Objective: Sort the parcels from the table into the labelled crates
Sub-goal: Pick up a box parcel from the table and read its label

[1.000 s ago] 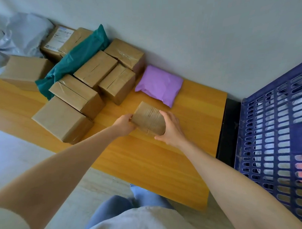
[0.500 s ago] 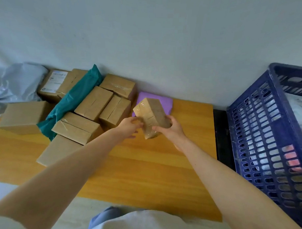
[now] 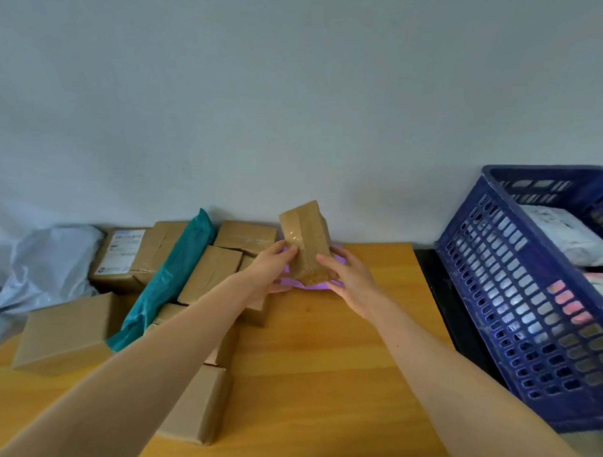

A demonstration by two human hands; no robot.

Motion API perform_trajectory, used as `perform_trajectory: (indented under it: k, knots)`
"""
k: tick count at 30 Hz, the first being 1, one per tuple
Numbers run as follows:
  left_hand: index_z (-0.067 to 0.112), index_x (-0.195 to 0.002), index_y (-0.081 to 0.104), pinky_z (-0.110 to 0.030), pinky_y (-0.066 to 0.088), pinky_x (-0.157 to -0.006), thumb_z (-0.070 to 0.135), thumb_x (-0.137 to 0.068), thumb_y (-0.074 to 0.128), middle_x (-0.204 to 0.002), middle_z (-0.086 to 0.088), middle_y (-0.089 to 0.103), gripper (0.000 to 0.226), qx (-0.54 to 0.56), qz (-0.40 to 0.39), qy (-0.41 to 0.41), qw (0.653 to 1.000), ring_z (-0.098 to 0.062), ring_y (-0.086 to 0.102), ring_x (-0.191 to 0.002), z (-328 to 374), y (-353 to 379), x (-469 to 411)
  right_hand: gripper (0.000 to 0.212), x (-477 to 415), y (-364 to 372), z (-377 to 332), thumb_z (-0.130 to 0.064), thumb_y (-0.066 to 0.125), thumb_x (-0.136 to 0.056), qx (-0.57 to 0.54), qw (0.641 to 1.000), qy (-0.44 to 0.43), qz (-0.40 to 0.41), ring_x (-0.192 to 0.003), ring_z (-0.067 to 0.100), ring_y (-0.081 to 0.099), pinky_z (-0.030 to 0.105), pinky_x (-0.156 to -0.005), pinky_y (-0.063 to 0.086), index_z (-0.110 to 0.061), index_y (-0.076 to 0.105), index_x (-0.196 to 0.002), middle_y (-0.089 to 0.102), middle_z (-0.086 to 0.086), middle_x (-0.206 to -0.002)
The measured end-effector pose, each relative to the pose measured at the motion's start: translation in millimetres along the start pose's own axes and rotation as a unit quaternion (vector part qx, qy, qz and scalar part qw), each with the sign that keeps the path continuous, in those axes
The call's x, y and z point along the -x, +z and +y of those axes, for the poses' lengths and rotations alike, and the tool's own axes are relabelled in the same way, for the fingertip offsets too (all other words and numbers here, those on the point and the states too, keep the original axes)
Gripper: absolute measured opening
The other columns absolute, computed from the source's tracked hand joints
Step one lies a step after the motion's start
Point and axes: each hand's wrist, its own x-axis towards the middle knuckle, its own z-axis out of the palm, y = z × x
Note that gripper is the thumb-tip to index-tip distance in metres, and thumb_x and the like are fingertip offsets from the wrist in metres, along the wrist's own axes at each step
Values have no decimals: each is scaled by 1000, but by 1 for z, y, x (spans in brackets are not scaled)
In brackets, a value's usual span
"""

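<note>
A small brown cardboard parcel (image 3: 305, 240), taped on its near face, stands tilted on end above the wooden table (image 3: 326, 359). My left hand (image 3: 269, 270) grips its left side and my right hand (image 3: 348, 276) grips its right side. Behind it a purple mailer (image 3: 317, 284) lies mostly hidden. Several brown boxes (image 3: 209, 273) and a teal mailer (image 3: 170, 278) are piled at the table's left. A blue slotted crate (image 3: 530, 298) stands to the right of the table.
A grey plastic bag (image 3: 49, 260) lies at the far left by the wall. A box with a white label (image 3: 125, 253) sits at the back. A white parcel (image 3: 573, 237) lies inside the crate. A black gap (image 3: 444, 295) separates table and crate.
Both hands have lifted the small parcel off the table and turned it upright. The view has tilted up, showing more wall and the crate's inside.
</note>
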Motion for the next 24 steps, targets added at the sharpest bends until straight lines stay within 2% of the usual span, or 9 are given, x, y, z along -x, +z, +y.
perform_trajectory:
  k: [3,6,9,11,13,16,18,21,24]
  knots:
    - [30,-139,41,-47,48,-99,34,-99,50,-124,1,57,41,15,-21,14,1000,-24,58,-112,6,-14,8,59,9,19,-2,-28,75,-82,-1,1000,-16,3,-116,15,58,40,-109,38,-19,50,-134,61,-1,-128]
    - [31,-131,45,-38,53,-83,33,-100,48,-112,7,58,31,20,-39,34,998,-19,59,-104,13,-25,18,62,20,36,-7,-34,74,-82,11,999,-38,20,-111,7,58,34,-102,40,-20,49,-136,62,-5,-125]
    - [33,-133,42,-33,52,-73,46,-99,42,-125,0,54,36,-3,-38,48,998,-20,57,-107,13,-34,30,63,31,50,-9,-40,75,-79,8,998,-49,30,-108,5,58,34,-102,43,-21,51,-134,62,-6,-122]
    - [32,-137,39,-36,51,-77,54,-99,34,-132,-4,52,45,-4,-38,51,998,-20,56,-106,11,-42,36,63,35,59,-11,-44,75,-78,3,998,-53,28,-113,12,59,38,-105,44,-21,52,-133,62,-4,-124]
    - [34,-138,36,-41,49,-84,57,-98,33,-127,-3,53,46,15,-46,53,997,-17,57,-99,11,-48,40,58,37,66,-13,-44,74,-79,-26,998,-43,30,-116,18,58,38,-101,46,-21,55,-129,62,1,-126]
    - [35,-145,31,-46,47,-94,56,-95,43,-140,-4,45,55,54,-57,39,996,-27,51,-118,10,-55,46,39,42,76,-16,-45,72,-80,-100,995,-2,13,-111,25,60,40,-97,49,-26,59,-111,65,6,-118]
    - [30,-144,36,-44,51,-88,48,-96,47,-142,-6,45,52,84,-46,31,995,-28,50,-121,11,-58,51,30,46,83,-16,-49,66,-84,-102,995,13,4,-104,22,59,41,-102,44,-28,56,-103,64,3,-109]
    - [18,-134,49,-38,55,-75,34,-95,57,-132,-9,53,44,106,-23,18,994,-26,55,-112,11,-64,54,36,50,91,-15,-45,58,-92,-61,997,-13,36,-109,21,54,38,-97,44,-25,50,-120,59,1,-114]
    - [13,-133,49,-45,55,-85,24,-92,62,-124,-7,58,43,91,-14,38,995,-27,58,-111,10,-73,53,40,55,97,-20,-22,59,-95,-51,990,-102,84,-110,18,61,31,-85,51,-29,50,-134,63,-1,-118]
